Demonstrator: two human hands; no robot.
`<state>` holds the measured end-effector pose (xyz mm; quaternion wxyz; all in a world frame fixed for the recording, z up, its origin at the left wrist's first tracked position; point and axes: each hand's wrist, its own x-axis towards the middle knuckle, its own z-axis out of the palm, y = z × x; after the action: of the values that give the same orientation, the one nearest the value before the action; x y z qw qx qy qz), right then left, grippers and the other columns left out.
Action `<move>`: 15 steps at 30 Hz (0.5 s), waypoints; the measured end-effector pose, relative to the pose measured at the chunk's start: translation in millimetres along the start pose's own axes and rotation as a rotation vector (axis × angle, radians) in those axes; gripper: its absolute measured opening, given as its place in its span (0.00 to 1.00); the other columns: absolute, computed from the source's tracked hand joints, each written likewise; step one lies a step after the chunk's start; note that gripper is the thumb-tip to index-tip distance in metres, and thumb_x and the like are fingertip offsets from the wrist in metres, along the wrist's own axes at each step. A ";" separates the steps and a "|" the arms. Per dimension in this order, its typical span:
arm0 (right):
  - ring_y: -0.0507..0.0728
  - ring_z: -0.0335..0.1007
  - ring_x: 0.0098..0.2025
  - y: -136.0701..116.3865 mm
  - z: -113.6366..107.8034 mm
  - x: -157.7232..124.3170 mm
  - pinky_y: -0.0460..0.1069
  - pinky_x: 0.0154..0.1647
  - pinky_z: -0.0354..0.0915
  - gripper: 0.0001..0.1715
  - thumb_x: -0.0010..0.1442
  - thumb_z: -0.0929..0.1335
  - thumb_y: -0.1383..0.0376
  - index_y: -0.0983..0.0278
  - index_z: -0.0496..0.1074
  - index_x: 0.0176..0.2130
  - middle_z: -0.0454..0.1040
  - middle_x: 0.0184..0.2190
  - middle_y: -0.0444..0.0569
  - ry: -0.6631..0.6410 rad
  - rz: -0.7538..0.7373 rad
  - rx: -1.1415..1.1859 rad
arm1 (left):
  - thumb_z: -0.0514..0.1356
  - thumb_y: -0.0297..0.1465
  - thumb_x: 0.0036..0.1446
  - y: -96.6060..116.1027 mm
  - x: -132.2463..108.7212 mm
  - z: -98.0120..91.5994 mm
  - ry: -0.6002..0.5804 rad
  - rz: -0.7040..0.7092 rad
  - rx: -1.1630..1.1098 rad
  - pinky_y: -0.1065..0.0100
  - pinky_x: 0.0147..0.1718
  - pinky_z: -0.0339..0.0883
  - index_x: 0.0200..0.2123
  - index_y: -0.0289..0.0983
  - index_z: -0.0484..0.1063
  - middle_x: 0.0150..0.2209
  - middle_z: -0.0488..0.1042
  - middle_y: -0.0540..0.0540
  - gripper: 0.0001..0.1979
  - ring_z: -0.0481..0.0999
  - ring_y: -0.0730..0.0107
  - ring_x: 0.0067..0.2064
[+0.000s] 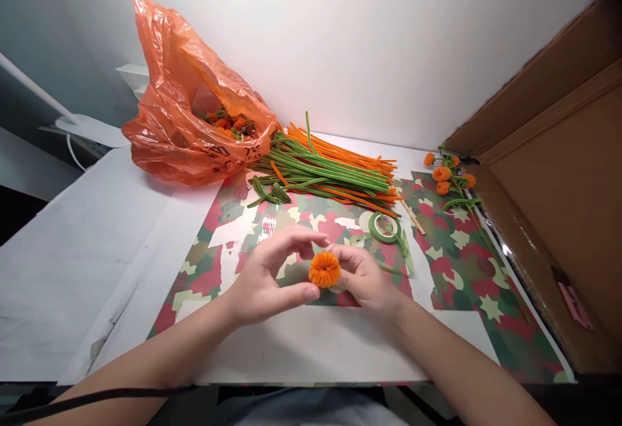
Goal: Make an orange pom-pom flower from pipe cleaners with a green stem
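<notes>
An orange pipe-cleaner flower (pixel 324 270), round with a small dark centre, faces up between my two hands. My right hand (pixel 367 275) pinches it from the right side, with thumb and fingers closed at its edge. On the other side my left hand (pixel 276 270) curves around the flower with thumb and fingers apart; its thumb tip is close to the petals, and I cannot tell whether it touches. The underside of the flower is hidden. Just beyond my right hand lies a roll of green floral tape (pixel 385 226) with a loose end trailing.
Green and orange pipe cleaners (pixel 335 167) lie in a bundle at the back. An orange plastic bag (pixel 194 115) with more flowers stands at the left. At the right are a finished flower stem (pixel 449 177), a wooden stick (pixel 413 213), a pink cutter (pixel 574 303) and a cardboard wall (pixel 558 134).
</notes>
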<state>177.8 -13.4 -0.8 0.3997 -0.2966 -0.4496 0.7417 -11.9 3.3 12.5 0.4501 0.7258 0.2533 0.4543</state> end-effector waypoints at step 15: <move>0.53 0.67 0.34 -8.3 -0.7 -4.8 0.48 0.36 0.63 0.07 0.63 0.67 0.63 0.62 0.69 0.33 0.71 0.32 0.46 0.098 -0.311 -0.574 | 0.63 0.37 0.57 1.5 2.9 -1.8 0.032 0.081 0.022 0.66 0.33 0.70 0.46 0.39 0.75 0.33 0.75 0.44 0.14 0.73 0.67 0.35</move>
<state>183.5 -15.0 6.9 0.4296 -0.3600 -0.6604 0.4997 -12.2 5.6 15.5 0.4192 0.7332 0.2360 0.4806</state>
